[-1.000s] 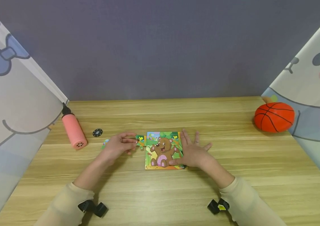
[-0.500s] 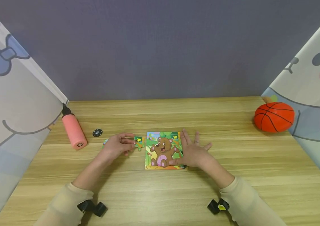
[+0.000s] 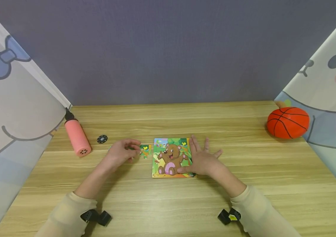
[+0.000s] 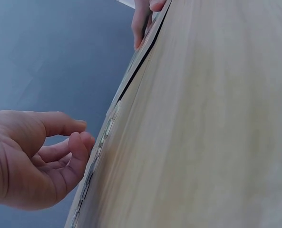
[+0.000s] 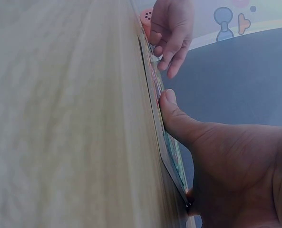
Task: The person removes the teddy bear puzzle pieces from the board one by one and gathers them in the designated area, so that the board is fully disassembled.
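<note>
A square bear jigsaw puzzle [image 3: 171, 161] lies flat on the wooden table. My right hand [image 3: 205, 161] rests on its right side with fingers spread, the thumb over the picture's lower part. Left of the board, a small loose puzzle piece [image 3: 146, 149] with a yellow and green picture lies apart from it. My left hand [image 3: 122, 152] hovers beside that piece, its fingers loosely bent. In the left wrist view, nothing shows between thumb and fingertips, and low puzzle pieces [image 4: 100, 145] lie under the hand. Most of them are hidden from the head view by the hand.
A pink hand pump [image 3: 78, 136] with a black nozzle lies at the left, and a black round chip [image 3: 102, 139] beside it. An orange toy basketball [image 3: 288, 122], somewhat flattened, sits at the far right. A grey wall [image 3: 171, 52] stands behind the table.
The loose piece has shifted left, away from the board. My left hand has drawn left too and let go of the piece. My right hand has stayed put.
</note>
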Demonstrator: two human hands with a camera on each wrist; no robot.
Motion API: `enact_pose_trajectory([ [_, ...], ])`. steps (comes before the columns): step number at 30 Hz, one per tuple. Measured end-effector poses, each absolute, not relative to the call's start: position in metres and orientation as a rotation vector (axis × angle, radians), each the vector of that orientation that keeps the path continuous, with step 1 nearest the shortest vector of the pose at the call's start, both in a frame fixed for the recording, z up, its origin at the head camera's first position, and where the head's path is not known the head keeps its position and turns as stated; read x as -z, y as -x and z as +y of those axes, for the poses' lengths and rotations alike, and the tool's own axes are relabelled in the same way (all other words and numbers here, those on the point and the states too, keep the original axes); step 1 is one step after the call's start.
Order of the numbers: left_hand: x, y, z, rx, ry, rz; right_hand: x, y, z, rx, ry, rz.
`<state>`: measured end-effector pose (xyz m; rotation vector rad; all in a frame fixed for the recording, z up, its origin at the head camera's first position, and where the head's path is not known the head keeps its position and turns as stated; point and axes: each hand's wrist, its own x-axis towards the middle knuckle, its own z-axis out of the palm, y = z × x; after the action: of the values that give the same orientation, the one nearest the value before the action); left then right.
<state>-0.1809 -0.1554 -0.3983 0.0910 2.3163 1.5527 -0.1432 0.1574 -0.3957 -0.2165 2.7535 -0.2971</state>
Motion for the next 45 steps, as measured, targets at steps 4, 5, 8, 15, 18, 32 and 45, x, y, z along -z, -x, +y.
enact_pose_trajectory([
  [4, 0.396, 0.180, -0.157, -1.565, -0.088, 2.328, 0.395, 0.143, 0.157, 0.298, 0.219, 2.752],
  [5, 0.395, 0.180, -0.157, -1.570, -0.101, 2.327, 0.395, 0.143, 0.157, 0.299, 0.219, 2.751],
  [8, 0.394, 0.179, -0.155, -1.604, -0.131, 2.311, 0.395, 0.143, 0.157, 0.302, 0.222, 2.751],
  [15, 0.396, 0.174, -0.143, -1.609, -0.194, 2.227, 0.395, 0.143, 0.159, 0.297, 0.227, 2.745],
  [18, 0.397, 0.172, -0.134, -1.607, -0.201, 2.197, 0.396, 0.143, 0.160, 0.303, 0.230, 2.742],
  [32, 0.405, 0.168, -0.103, -1.560, -0.238, 2.121, 0.394, 0.143, 0.159, 0.289, 0.238, 2.740],
  [45, 0.404, 0.165, -0.101, -1.551, -0.258, 2.119, 0.392, 0.139, 0.154, 0.264, 0.373, 2.729],
])
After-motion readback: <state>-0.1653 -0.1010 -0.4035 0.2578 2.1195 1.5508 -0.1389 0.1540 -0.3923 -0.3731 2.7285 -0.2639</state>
